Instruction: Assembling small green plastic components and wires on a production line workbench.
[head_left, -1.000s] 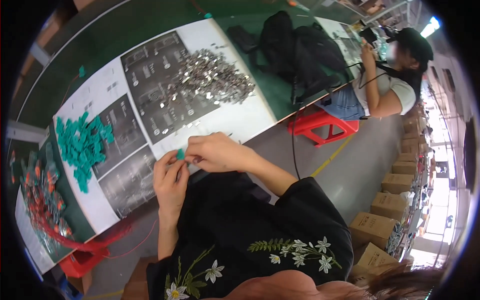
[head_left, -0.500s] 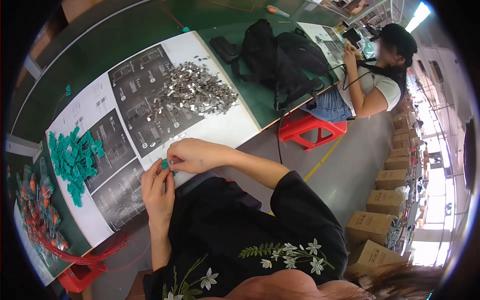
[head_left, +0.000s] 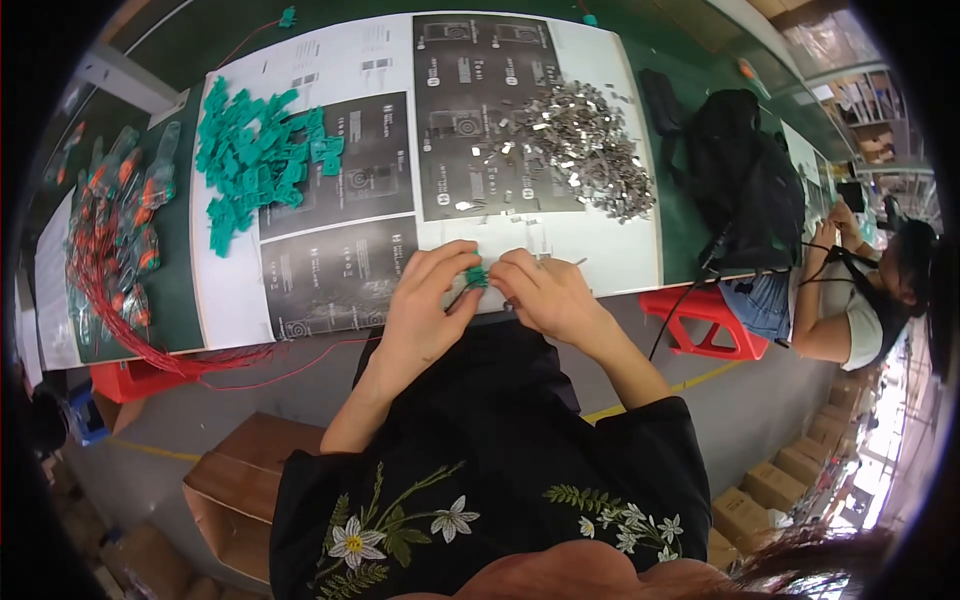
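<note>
Close to the table's near edge, my left hand (head_left: 425,305) pinches a small green plastic piece (head_left: 477,276) between thumb and fingers. My right hand (head_left: 550,298) meets its right side with closed fingertips; whatever small thing is between them is hidden. Beyond and to the right of the hands lies a heap of small shiny metal clips (head_left: 600,150), with some strays scattered nearer to me. A pile of similar green plastic pieces (head_left: 255,155) spreads out at the left. Printed black-and-white sheets (head_left: 340,270) lie under both piles.
Orange-and-clear parts with red wires (head_left: 105,260) lie at the far left. A black backpack (head_left: 740,180) rests on the right, beside a co-worker (head_left: 850,290) seated near a red stool (head_left: 705,325). An open cardboard box (head_left: 235,490) stands on the floor at lower left.
My view has turned, so the table now lies straighter across and the backpack sits farther right. Both hands remain together at the green piece.
</note>
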